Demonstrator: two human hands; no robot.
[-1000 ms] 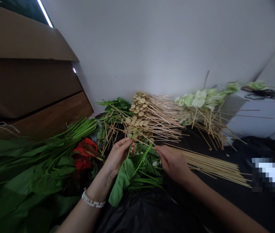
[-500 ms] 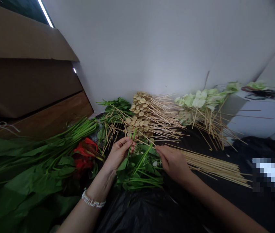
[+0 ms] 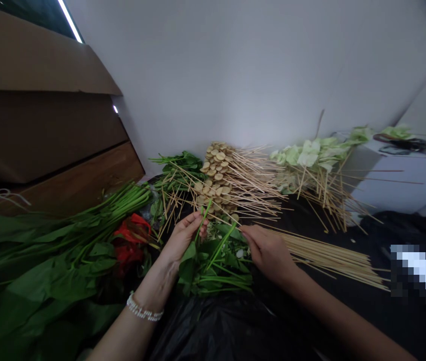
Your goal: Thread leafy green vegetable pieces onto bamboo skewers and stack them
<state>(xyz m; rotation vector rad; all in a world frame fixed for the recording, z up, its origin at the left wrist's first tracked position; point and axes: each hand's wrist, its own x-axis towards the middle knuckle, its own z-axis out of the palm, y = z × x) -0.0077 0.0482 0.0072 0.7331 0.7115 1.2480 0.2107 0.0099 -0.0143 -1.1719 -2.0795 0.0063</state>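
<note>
My left hand (image 3: 187, 234), with a white beaded bracelet at the wrist, pinches a leafy green stem (image 3: 204, 216). Its leaves hang down below the fingers. In my right hand (image 3: 267, 248) is a thin wooden skewer (image 3: 225, 221), closed between thumb and fingers. The skewer points left, its far end reaching the left fingertips and the stem. Whether the tip has gone through the stem I cannot tell. Beneath both hands lies a pile of cut leafy greens (image 3: 220, 276) on black plastic (image 3: 213, 321).
Skewered pale round slices (image 3: 218, 173) are stacked by the wall, between skewered greens (image 3: 182, 168) and skewered pale leaves (image 3: 310, 153). Bare skewers (image 3: 333, 255) lie right. Left are long-stemmed greens (image 3: 65, 250), a red plastic bag (image 3: 132, 240) and a cardboard box (image 3: 43, 130).
My left hand has shifted very slightly to the left, and the stem leans a little more to the right. The right hand has stayed almost still on the skewer.
</note>
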